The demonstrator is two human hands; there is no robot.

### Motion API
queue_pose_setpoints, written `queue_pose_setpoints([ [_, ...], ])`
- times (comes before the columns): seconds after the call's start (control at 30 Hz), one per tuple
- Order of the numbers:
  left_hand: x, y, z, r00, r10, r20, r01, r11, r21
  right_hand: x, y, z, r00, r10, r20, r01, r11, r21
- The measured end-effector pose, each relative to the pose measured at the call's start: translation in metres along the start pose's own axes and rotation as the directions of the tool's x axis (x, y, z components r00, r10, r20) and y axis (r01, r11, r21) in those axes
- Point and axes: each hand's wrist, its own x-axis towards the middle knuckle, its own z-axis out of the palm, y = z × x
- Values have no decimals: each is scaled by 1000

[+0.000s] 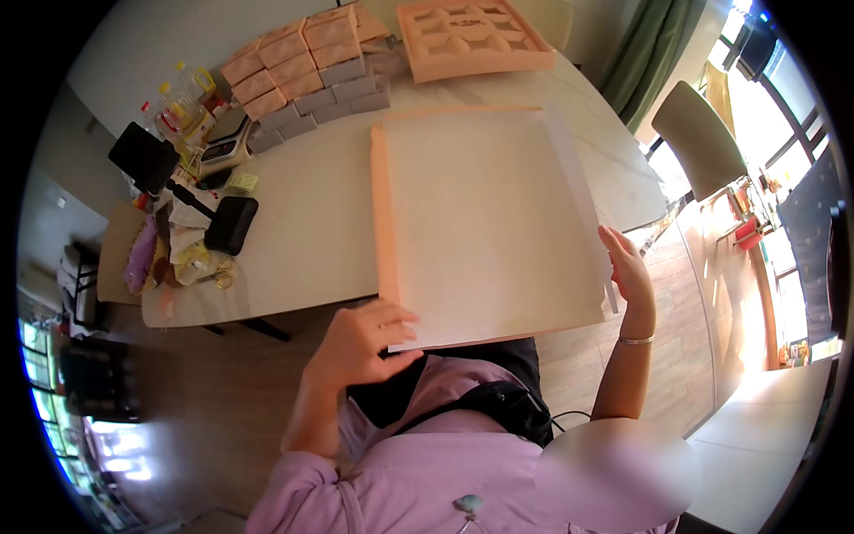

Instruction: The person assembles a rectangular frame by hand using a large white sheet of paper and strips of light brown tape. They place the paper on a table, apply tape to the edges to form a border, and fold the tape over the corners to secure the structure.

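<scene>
In front of me a shallow cardboard tray (pixel 498 231), white inside with peach-orange outer walls, lies on the table and juts past its near edge toward my body. Its left wall leans outward, and the white right wall stands along the other side. My left hand (pixel 360 338) is at the near-left corner, fingers bent over the wall and thumb below, closed on it. Along the right wall, near the closer corner, my right hand (pixel 628 267) is upright with fingers stretched out and pressed together, the palm turned to the tray.
A peach box with a star-cut divider (pixel 476 36) sits at the far edge. Stacked peach and grey small boxes (pixel 307 67) stand far left. A black stand (pixel 229 224), a scale (pixel 222 147), bottles (pixel 182 107) and wrappers crowd the table's left. A chair (pixel 698 142) stands right.
</scene>
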Motion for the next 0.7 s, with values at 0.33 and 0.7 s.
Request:
queue_pose_setpoints([
  [0.33, 150, -48, 11, 977, 74, 201, -46, 990, -137, 9, 3, -11, 981, 4, 194, -30, 991, 132],
  [0.7, 318, -54, 163, 922, -195, 335, 367, 717, -592, 23, -16, -20, 996, -60, 68, 58, 998, 33],
])
